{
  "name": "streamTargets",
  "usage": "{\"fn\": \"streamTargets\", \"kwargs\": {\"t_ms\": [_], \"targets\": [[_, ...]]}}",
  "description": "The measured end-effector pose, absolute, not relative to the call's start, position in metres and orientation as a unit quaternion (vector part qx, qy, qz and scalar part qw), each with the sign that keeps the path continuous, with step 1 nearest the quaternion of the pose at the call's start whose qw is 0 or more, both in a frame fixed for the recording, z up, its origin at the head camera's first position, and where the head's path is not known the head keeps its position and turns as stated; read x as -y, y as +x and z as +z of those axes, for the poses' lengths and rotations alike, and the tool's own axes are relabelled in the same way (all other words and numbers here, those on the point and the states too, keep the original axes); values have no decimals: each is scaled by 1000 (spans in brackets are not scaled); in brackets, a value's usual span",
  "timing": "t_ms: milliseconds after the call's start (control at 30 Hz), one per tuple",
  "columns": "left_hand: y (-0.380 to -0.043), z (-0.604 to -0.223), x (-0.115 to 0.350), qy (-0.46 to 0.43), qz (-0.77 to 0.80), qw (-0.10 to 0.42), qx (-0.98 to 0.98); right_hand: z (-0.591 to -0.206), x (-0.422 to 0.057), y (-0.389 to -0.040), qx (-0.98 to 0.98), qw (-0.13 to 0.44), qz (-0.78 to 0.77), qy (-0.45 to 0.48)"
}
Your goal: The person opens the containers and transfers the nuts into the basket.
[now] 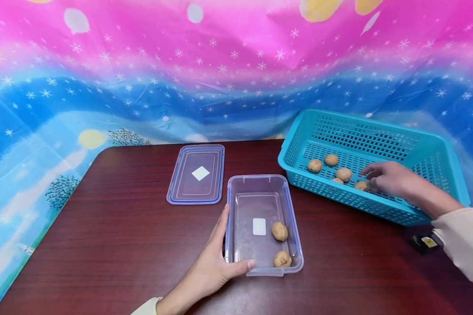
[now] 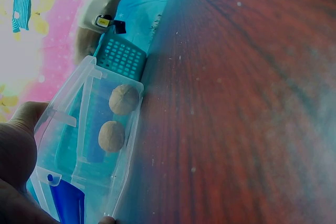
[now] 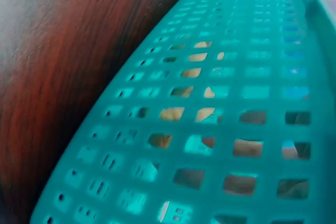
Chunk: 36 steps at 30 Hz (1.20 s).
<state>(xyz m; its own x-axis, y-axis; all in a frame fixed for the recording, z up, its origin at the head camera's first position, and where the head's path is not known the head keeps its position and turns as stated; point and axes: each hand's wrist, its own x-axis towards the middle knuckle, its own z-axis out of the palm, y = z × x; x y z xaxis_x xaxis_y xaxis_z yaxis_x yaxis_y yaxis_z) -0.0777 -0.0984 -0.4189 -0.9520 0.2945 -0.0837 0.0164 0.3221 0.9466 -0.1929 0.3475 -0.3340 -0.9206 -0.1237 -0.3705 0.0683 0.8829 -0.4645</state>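
In the head view, my left hand [image 1: 213, 262] grips the near left corner of a clear plastic food container [image 1: 260, 183], fingers along its left wall and thumb over the front rim. Two walnuts [image 1: 279, 231] lie inside along the container's right wall; the left wrist view also shows these walnuts [image 2: 124, 99] through the plastic. My right hand [image 1: 390, 178] reaches into a turquoise basket [image 1: 370, 204], fingers spread and bent down at a walnut [image 1: 361, 186] near the front wall. Several more walnuts [image 1: 343, 175] lie to its left. The basket wall [image 3: 220, 129] partly screens the fingers in the right wrist view.
A clear lid [image 1: 195, 175] with a blue seal and white label lies flat behind and left of the container. The dark red wooden table [image 1: 122, 227] meets a patterned pink and blue cloth [image 1: 220, 87] at its back and left edges.
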Motion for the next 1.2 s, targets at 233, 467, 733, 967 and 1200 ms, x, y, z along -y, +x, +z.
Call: {"fn": "streamTargets", "kwargs": {"t_ms": [233,467,733,967,1200], "targets": [[-79,-418,98,93,577,126,-801,-316,-324,-182,-972,77,-224,6],[-78,-417,99,101,569,120,-807,-300,-271,-159,-968,-41,-244,-33],[-78,-417,98,103,568,120,-808,-304,-224,-141,-943,-18,-319,-92],[-78,-417,99,107,567,117,-809,-309,-195,-132,-897,75,-418,-127],[-78,-416,99,110,570,116,-806,-315,-175,-127,-833,161,-509,-144]]}}
